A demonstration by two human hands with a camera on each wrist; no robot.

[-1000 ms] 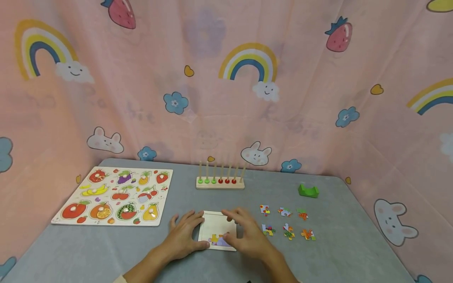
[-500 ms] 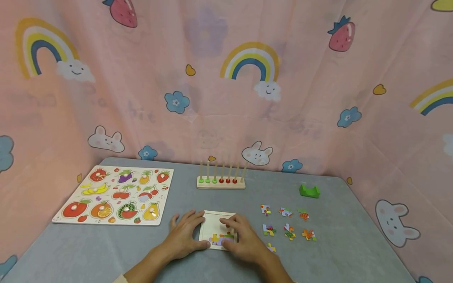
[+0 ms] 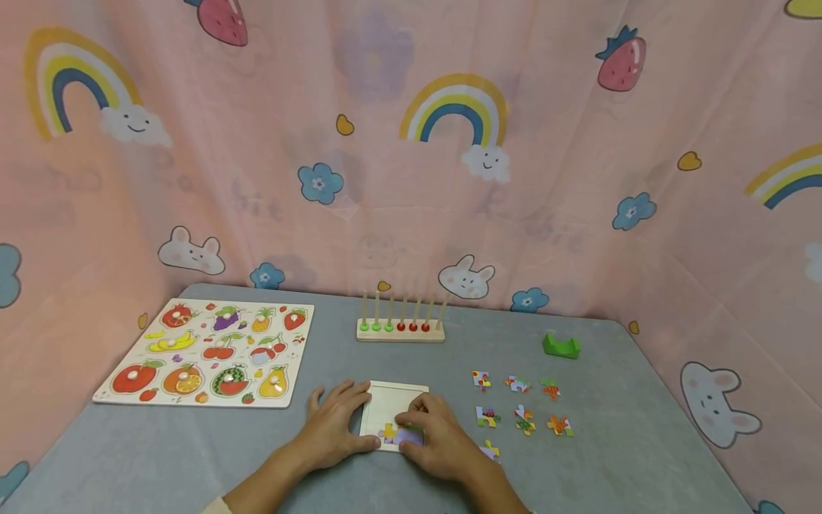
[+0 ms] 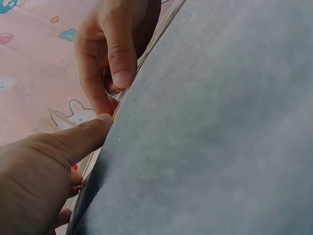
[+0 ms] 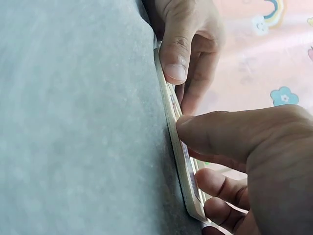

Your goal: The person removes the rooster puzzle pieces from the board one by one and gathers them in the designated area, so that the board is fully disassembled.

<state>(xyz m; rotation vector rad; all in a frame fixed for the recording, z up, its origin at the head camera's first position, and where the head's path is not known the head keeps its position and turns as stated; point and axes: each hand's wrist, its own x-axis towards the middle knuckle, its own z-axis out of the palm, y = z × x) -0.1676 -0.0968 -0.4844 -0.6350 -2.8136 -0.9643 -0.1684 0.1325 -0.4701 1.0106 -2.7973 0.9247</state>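
Note:
A shallow wooden puzzle tray [image 3: 387, 403] lies on the table before me. Along its near edge sit jigsaw pieces [image 3: 388, 432] in yellow and purple. My left hand [image 3: 330, 428] grips the tray's left side, thumb at the near corner and fingertips toward the far one. Over the near right corner, my right hand [image 3: 437, 439] curls its thumb and index finger about a purple jigsaw piece [image 3: 409, 435], which they partly cover. In the right wrist view the right thumb [image 5: 195, 129] lies at the tray's near rim [image 5: 171, 117].
Several loose jigsaw pieces [image 3: 486, 416] lie in rows right of the tray, one partly behind the right wrist. A fruit peg board [image 3: 212, 353] is at the left. Farther back stand a bead counting rack [image 3: 400, 334] and a green block [image 3: 561, 347]. A pink printed curtain hangs behind.
My right index finger has come down from above the tray onto the pieces near its corner. A loose yellow piece has come into view beside the right wrist. The left hand stays put.

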